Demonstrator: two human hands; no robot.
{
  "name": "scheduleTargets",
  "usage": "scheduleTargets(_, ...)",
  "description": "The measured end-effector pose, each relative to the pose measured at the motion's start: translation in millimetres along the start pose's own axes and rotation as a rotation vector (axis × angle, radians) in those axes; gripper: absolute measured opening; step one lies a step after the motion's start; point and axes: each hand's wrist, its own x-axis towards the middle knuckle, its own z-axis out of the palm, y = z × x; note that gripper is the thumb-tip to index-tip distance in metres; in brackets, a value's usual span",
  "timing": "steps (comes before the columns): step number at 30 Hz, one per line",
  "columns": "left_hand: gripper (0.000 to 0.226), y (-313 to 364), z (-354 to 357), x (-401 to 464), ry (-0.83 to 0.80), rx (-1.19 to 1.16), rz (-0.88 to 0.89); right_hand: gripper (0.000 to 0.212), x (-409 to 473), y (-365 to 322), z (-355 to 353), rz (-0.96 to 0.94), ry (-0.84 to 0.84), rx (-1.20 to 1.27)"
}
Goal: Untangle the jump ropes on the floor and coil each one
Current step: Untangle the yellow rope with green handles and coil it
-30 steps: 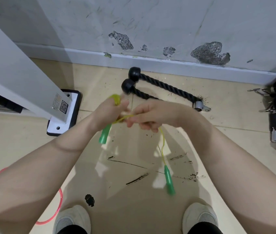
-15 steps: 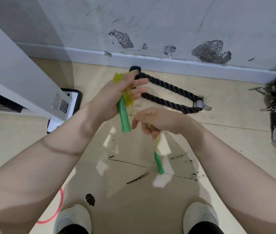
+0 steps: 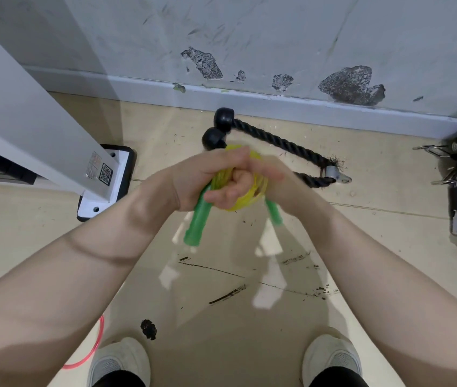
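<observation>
Coiling is the step in hand. We hold the yellow jump rope [image 3: 252, 188] up in front of us, well above the floor [image 3: 221, 317], gathered into a tight bundle of loops between both hands. Our left hand [image 3: 205, 177] closes around the bundle, fingers curled over the loops, with one green handle [image 3: 198, 222] poking down and out below the palm. Our right hand [image 3: 274, 177] is pressed against the other side of the coil; it is blurred, so we cannot tell for sure whether its fingers clamp the rope or only guide it. The second green handle [image 3: 273, 212] hangs just below that hand, close to the bundle, which suggests very little free cord is left to wind.

We judge this rope nearly finished. The next move calls for tucking or wrapping the last short length so the loops stay together, while the left hand keeps its squeeze on the stiff plastic cord, which looks springy and likely to pop open if released too early. Then the coil needs setting down.

A pink rope [image 3: 94, 350] curves on the floor at lower left, beside our left shoe [image 3: 118, 361], partly hidden by our forearm; that one looks not yet coiled. The black twisted rope attachment [image 3: 277, 141] near the wall lies apart from both.
</observation>
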Motion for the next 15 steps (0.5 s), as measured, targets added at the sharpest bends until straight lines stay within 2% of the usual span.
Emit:
scheduleTargets(1,0.04,1,-1,2,0.093,0.021,0.048,0.033,-3,4,8,0.054,-0.091,-0.064)
scheduleTargets(3,0.027,1,-7,3,0.35,0.054,0.096,0.034,-9,7,20,0.097,-0.194,0.003)
scheduleTargets(5,0.027,-3,-18,-2,0.535,0.033,0.097,0.035,-13,1,22,0.093,-0.232,-0.024)
scheduleTargets(8,0.025,-12,-30,-12,0.696,0.075,0.019,0.023,-16,-18,15,-0.006,-0.417,-0.395)
scheduleTargets(10,0.021,-18,-32,-14,0.78,0.179,-0.034,0.027,-16,-32,7,-0.072,-0.494,-0.647)
scheduleTargets(11,0.021,-19,-30,-13,0.791,0.227,-0.058,0.026,-14,-36,2,-0.124,-0.459,-0.735)
scheduleTargets(13,0.038,-19,-23,-11,0.712,0.199,-0.099,0.023,-11,-41,-7,-0.268,-0.279,-0.816)
scheduleTargets(15,0.051,-15,-17,-9,0.592,0.08,-0.114,0.025,-8,-40,-10,-0.315,-0.078,-0.75)
